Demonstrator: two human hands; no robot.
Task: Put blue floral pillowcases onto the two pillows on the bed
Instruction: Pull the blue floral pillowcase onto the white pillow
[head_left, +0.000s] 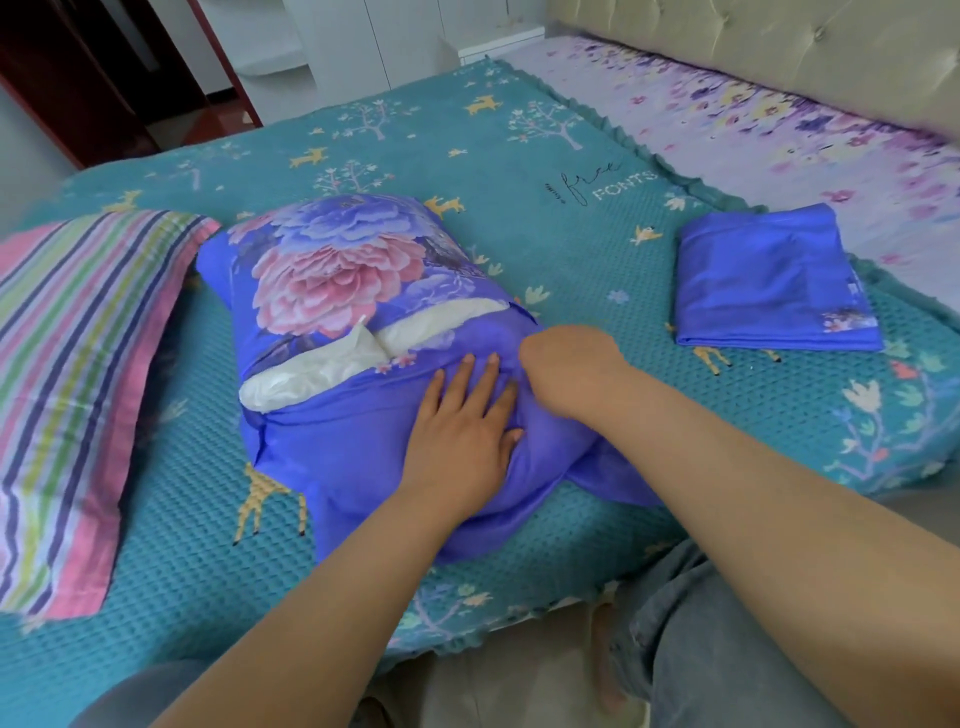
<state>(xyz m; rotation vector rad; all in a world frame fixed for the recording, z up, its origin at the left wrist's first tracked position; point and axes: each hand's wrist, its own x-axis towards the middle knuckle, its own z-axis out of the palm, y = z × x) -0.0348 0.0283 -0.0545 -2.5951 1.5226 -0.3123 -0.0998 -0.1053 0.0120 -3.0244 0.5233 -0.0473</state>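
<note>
A white pillow (311, 369) lies in the middle of the bed inside a blue floral pillowcase (337, 270), with white fabric showing through the gap at its opening. My left hand (462, 431) presses flat on the blue flap near the opening, fingers straight. My right hand (566, 364) is curled beside it and pinches the blue fabric at the case's right edge. A second blue pillowcase (769, 280) lies folded on the bed to the right. A pillow in a striped pink, green and purple cover (78, 374) lies at the left.
The bed carries a teal waffle blanket (545, 218) with deer and trees. Beyond it lies a purple floral sheet (779, 119) below a tufted beige headboard (753, 41). My jeans-clad knee (701, 649) is at the bed's near edge.
</note>
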